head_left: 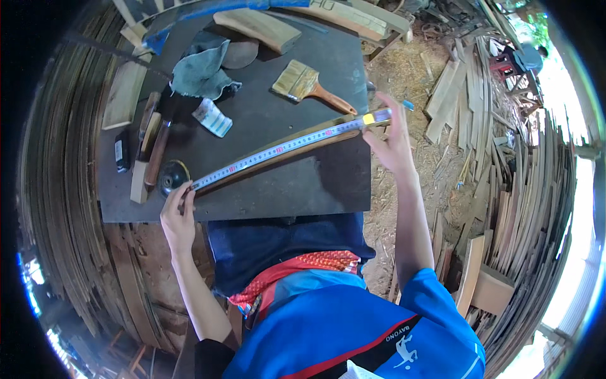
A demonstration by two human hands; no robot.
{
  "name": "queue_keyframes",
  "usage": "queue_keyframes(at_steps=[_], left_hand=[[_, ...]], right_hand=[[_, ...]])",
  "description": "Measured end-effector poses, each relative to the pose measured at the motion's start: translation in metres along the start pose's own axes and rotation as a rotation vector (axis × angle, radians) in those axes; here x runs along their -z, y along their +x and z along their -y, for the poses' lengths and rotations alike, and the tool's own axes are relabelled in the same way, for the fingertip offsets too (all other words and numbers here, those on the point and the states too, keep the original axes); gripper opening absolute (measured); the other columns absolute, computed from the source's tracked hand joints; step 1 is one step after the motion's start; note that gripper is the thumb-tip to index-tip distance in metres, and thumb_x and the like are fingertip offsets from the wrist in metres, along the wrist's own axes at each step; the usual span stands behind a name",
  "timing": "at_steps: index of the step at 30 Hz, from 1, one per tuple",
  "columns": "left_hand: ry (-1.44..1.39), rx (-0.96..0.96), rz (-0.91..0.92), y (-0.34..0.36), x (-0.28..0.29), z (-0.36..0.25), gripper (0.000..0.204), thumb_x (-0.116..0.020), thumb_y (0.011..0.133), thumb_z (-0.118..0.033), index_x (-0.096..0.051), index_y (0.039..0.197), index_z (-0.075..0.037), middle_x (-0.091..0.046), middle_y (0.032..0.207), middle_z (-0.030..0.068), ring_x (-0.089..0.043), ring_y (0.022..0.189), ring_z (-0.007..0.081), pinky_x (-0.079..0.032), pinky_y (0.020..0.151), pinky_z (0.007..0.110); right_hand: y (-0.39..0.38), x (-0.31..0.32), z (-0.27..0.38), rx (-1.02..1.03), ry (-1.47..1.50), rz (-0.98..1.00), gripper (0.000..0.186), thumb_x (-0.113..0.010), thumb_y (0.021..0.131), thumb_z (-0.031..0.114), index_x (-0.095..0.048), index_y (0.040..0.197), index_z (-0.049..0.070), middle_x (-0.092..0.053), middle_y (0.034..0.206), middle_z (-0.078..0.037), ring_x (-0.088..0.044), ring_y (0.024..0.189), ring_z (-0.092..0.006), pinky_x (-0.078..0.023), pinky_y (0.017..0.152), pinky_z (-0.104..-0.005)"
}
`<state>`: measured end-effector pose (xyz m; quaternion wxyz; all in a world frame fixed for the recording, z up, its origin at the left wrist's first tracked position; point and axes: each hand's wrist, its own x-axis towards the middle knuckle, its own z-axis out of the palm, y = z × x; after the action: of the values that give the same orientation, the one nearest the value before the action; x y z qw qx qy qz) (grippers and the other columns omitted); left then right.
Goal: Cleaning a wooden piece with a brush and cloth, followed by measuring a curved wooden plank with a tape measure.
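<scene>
A tape measure point(282, 149) is drawn out slantwise across the dark tabletop, from low on the left up to the right. Beneath it lies a narrow wooden strip point(330, 141), its edges showing on both sides of the blade. My left hand point(178, 221) pinches the blade's end at the strip's left tip, close to a round dark disc point(172, 177). At the table's right edge, my right hand point(396, 142) grips the case end of the tape measure between thumb and fingers. A small blue tip sticks out past that hand; its kind I cannot make out.
On the table point(284, 192) lie a paintbrush point(315, 88), a grey cloth point(199, 72), a crumpled packet point(213, 118), a small black object point(122, 152) and several wooden-handled tools point(151, 148). Boards point(259, 30) line the far side. Stacked planks point(505, 215) stand at the right.
</scene>
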<state>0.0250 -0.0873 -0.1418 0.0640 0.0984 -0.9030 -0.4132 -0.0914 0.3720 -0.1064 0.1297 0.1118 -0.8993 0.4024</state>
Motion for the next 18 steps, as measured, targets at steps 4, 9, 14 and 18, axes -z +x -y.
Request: queue_keyframes(at_steps=[4, 9, 14, 18], left_hand=[[-0.031, 0.037, 0.01, -0.002, -0.001, -0.002, 0.022, -0.068, 0.102, -0.008, -0.072, 0.123, -0.003, -0.071, 0.104, 0.0097, -0.065, 0.07, 0.015, -0.053, 0.068, 0.029], [-0.055, 0.049, -0.018, -0.005, -0.003, 0.008, 0.023, -0.072, 0.099, -0.006, -0.073, 0.122, -0.003, -0.074, 0.105, 0.0091, -0.065, 0.068, 0.0127, -0.053, 0.065, 0.027], [-0.04, 0.043, -0.075, -0.006, -0.002, 0.006, 0.026, -0.076, 0.096, -0.005, -0.077, 0.122, -0.004, -0.076, 0.1, 0.0082, -0.062, 0.067, 0.0092, -0.051, 0.062, 0.025], [-0.126, 0.028, -0.079, -0.005, -0.01, 0.008, 0.028, -0.077, 0.095, -0.004, -0.077, 0.122, -0.004, -0.077, 0.101, 0.0073, -0.063, 0.068, 0.0091, -0.051, 0.062, 0.025]], right_hand=[[-0.015, -0.007, -0.01, -0.053, 0.025, -0.085, 0.077, -0.074, 0.076, 0.004, -0.049, 0.148, 0.008, -0.053, 0.134, -0.018, -0.054, 0.125, -0.0353, -0.04, 0.113, -0.0455], [-0.03, -0.02, -0.024, -0.09, 0.053, -0.099, 0.073, -0.074, 0.074, 0.001, -0.051, 0.142, 0.007, -0.054, 0.132, -0.017, -0.054, 0.123, -0.0335, -0.042, 0.11, -0.0448], [-0.032, -0.03, -0.021, -0.19, 0.16, -0.122, 0.063, -0.073, 0.075, -0.001, -0.053, 0.135, 0.006, -0.054, 0.128, -0.013, -0.054, 0.119, -0.0275, -0.041, 0.108, -0.0416], [-0.033, -0.023, -0.018, -0.23, 0.127, -0.137, 0.062, -0.073, 0.078, -0.001, -0.053, 0.136, 0.007, -0.054, 0.127, -0.011, -0.054, 0.118, -0.0238, -0.042, 0.107, -0.0409]])
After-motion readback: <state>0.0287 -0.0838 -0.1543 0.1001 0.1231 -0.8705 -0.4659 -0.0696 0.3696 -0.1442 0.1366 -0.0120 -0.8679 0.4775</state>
